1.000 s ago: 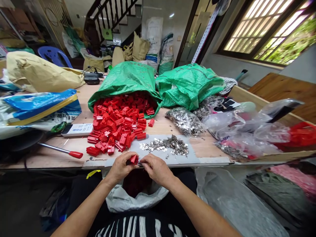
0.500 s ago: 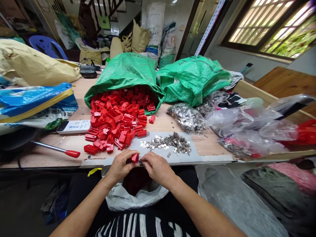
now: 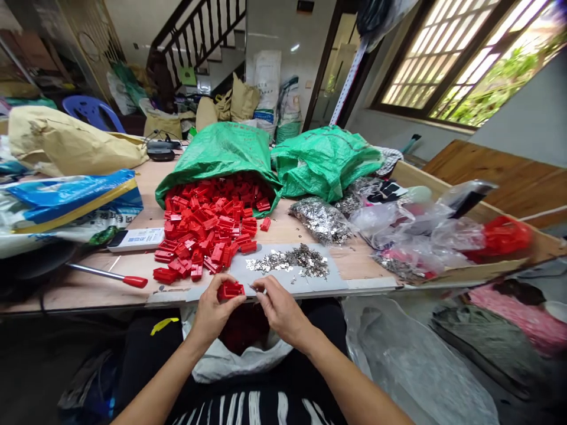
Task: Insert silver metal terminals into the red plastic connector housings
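My left hand (image 3: 216, 304) is closed around a red plastic housing (image 3: 231, 290) at the table's front edge. Just right of it, my right hand (image 3: 280, 306) pinches a small metal piece (image 3: 254, 288), whose tip points toward the housing with a small gap between them. Beyond my hands lies a heap of small silvery metal pieces (image 3: 290, 261) on a grey sheet (image 3: 234, 273). To the left, many like red housings (image 3: 201, 236) spill from the mouth of a green woven sack (image 3: 217, 147). Below my hands, an opened white sack (image 3: 221, 363) sits in my lap.
A second green sack (image 3: 328, 162) and a clear bag of metal pieces (image 3: 321, 219) lie at the back right. An open box (image 3: 478, 268) with plastic bags stands right. At left are a red-handled tool (image 3: 133, 281), a white box (image 3: 139, 238) and a blue bag (image 3: 80, 195).
The red housing has turned in my left hand and shows its longer side. My right hand has drawn slightly apart from it. The head view has tilted up and shifted somewhat right.
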Demonstrator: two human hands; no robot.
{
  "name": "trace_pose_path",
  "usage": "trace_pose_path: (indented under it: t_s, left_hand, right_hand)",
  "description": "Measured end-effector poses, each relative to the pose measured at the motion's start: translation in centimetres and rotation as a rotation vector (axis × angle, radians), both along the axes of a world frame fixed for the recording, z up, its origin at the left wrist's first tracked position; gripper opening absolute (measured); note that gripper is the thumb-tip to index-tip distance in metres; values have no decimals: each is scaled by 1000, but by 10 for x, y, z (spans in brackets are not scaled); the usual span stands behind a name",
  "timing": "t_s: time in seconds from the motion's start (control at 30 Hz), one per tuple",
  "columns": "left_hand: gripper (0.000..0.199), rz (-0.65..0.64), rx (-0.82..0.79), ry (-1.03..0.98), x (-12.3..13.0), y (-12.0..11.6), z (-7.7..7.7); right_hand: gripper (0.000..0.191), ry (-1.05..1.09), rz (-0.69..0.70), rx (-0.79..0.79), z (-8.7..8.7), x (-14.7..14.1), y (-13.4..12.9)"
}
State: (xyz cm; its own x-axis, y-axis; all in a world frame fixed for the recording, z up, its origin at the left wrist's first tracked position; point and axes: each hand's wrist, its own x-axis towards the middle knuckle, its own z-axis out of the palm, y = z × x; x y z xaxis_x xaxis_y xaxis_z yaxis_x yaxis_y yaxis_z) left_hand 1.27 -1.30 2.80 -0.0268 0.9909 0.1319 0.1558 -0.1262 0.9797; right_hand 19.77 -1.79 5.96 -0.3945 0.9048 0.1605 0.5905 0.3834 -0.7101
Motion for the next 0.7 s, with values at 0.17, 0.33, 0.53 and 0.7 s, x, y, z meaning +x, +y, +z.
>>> trace_pose_path:
  t_s: [0.17,0.33,0.53,0.7]
  left_hand:
    - [29,-76,-455,-765,5,-19,21]
    - [11,-86,-700,-1136,10,-28,29]
    - [18,-98,-805,-1227,9,-33,34]
    - [21,-63,-851,-1261,14,-34,37]
  right_hand:
    - [35,154,126,-163,22,4,-10]
    - [39,56,166,-161,32,-7,-17]
    - [34,-8,165,-133,36,-8,-17]
    - [27,-20,118,-38,30,-8,-15]
